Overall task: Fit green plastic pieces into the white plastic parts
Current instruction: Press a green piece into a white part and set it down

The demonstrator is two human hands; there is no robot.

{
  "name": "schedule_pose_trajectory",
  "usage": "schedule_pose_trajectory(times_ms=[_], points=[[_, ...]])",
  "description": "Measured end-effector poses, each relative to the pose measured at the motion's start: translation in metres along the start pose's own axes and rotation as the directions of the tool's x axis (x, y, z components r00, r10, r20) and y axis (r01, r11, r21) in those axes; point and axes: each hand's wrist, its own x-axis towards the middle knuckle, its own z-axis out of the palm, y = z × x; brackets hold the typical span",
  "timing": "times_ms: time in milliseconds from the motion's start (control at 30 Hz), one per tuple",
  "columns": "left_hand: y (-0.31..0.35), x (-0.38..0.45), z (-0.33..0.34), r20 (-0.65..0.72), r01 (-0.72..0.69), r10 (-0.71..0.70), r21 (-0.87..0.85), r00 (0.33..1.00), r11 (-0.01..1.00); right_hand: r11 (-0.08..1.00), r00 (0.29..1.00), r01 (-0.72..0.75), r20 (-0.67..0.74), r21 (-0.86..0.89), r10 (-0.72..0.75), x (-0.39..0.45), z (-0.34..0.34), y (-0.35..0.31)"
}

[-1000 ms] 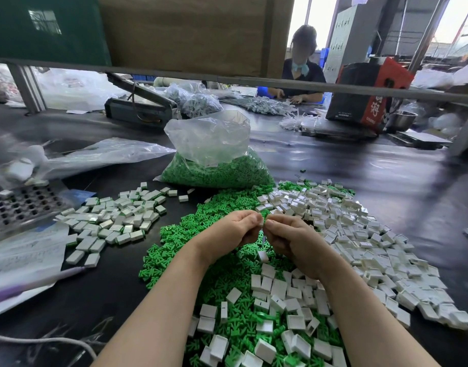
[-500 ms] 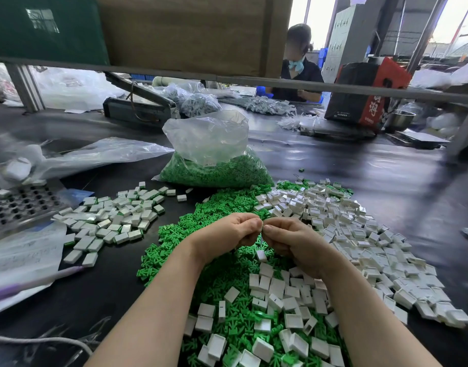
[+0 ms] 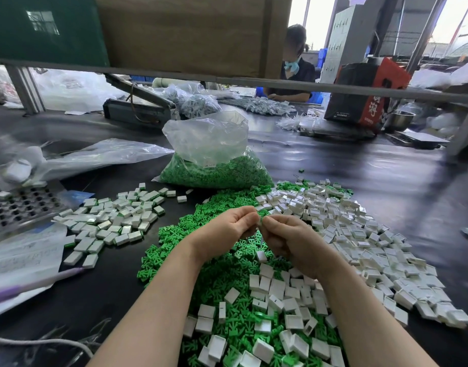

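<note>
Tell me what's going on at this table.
A person is assembling small parts. The left hand and right hand meet above a green pile, pinching a small piece between the fingertips. Loose white shells lie to the right, a separate white pile to the left.

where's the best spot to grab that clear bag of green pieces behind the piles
Grip the clear bag by its bunched, empty upper part, coming from above. The green pieces fill only the bottom, so the crumpled top stands free, and pinching there should keep the opening closed.
</note>
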Motion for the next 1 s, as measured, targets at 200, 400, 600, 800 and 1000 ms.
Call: schedule_pose_trajectory(times_ms=[200, 400, 600, 800, 1000], points=[[0.003, 0.004, 0.007, -0.066, -0.076, 0.086, 0.144, 0.994, 0.987, 0.975, 0.989, -0.125, -0.060, 0.186, 0.138, 0.004, -0.002, 0.004], [-0.001, 0.000, 0.001, -0.118, -0.048, 0.051, 0.030, 0.992, 0.998, 0.977, 0.994, 0.019, -0.105, 0.212, 0.003, 0.004, -0.003, 0.003], [-0.001, 0.000, 0.001, -0.077, -0.018, 0.010, -0.109, 0.997, 0.994, 0.979, 0.965, 0.159, -0.190, -0.131, -0.182, 0.002, 0.005, 0.000], [-0.002, 0.000, 0.001, -0.066, -0.001, -0.006, -0.108, 0.998, 0.994, 0.955, 0.950, 0.185, -0.204, -0.234, -0.234, 0.002, 0.007, -0.002], [0.001, -0.002, 0.001, -0.055, 0.013, -0.014, -0.020, 0.998, 1.000, 0.947, 0.959, 0.167, -0.180, -0.273, -0.221, 0.002, 0.004, 0.002]])
